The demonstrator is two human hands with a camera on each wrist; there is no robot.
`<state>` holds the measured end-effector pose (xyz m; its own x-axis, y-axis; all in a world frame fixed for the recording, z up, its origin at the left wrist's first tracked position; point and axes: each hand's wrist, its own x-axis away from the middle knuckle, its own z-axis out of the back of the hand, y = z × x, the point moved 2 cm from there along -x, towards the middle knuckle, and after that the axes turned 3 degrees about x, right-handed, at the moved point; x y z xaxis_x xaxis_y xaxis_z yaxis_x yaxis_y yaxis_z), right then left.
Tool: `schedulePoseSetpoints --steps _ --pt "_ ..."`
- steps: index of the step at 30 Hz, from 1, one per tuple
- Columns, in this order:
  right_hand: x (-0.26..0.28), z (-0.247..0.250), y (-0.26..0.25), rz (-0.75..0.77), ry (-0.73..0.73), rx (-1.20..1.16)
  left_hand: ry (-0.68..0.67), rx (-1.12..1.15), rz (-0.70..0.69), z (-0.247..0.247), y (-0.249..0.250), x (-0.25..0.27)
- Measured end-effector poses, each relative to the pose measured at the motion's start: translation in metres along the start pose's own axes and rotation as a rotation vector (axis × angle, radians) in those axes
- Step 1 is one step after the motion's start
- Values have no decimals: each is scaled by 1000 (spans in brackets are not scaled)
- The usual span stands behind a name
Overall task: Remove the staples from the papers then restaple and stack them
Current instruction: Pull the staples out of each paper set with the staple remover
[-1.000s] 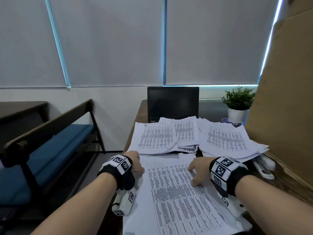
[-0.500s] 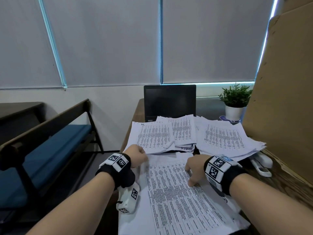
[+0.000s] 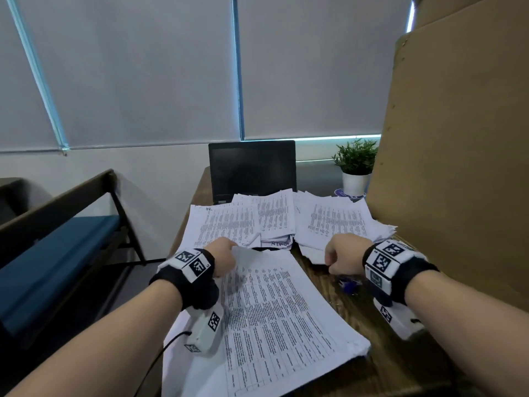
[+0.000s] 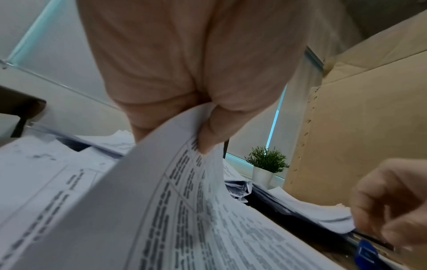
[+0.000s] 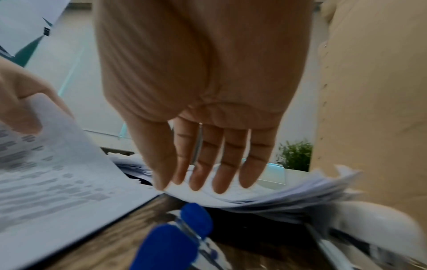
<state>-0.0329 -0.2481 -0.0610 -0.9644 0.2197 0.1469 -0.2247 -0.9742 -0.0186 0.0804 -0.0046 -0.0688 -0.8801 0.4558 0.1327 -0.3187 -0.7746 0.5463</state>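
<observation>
Papers [image 3: 274, 310] — one near stack on the desk [image 3: 355, 313], three heaps behind; top sheet's far corner pinched up by left hand [image 3: 224, 255] — right hand [image 3: 342, 257] empty, fingers straight, above two blue-handled tools [image 5: 180, 235]

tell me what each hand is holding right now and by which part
The left hand pinches the top sheet of the near paper stack at its far left corner, lifting it. The right hand holds nothing; its fingers are straight.
</observation>
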Motion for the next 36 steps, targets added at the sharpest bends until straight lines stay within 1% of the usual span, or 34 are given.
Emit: schedulePoseSetpoints --steps 2,4,6,9,13,16,18,20,22,25,27,29,32,36 --pt "4 -2 24 -99 -36 65 -5 7 -7 -1 3 -2" --pt "9 -8 42 -174 -70 106 17 66 -25 -1 8 -2" --pt "15 -13 53 -200 -72 87 47 123 -29 0 14 2" --pt "20 -19 54 -177 -57 -12 68 162 -46 1 19 2" --pt "17 -21 42 -96 -72 -113 87 263 -15 2 22 4" --pt "15 -22 37 -56 -85 -105 89 375 -19 1 21 3" --pt "14 -23 34 -39 -75 -60 101 424 -16 3 19 4" --pt "14 -24 33 -38 -57 -20 87 477 3 4 12 -3" --pt "14 -18 31 -54 -19 -26 46 546 30 2 -1 -16" --pt "15 2 19 -33 125 -90 -28 643 45 1 -10 -24" --pt "14 16 2 29 249 -161 -32 668 34 8 2 -6" --pt "13 25 -23 130 345 -201 -49 719 30 11 15 12" --pt "10 28 -59 238 421 -224 -59 744 27 12 20 21" --pt "6 25 -92 279 497 -249 -80 834 27 13 22 31"
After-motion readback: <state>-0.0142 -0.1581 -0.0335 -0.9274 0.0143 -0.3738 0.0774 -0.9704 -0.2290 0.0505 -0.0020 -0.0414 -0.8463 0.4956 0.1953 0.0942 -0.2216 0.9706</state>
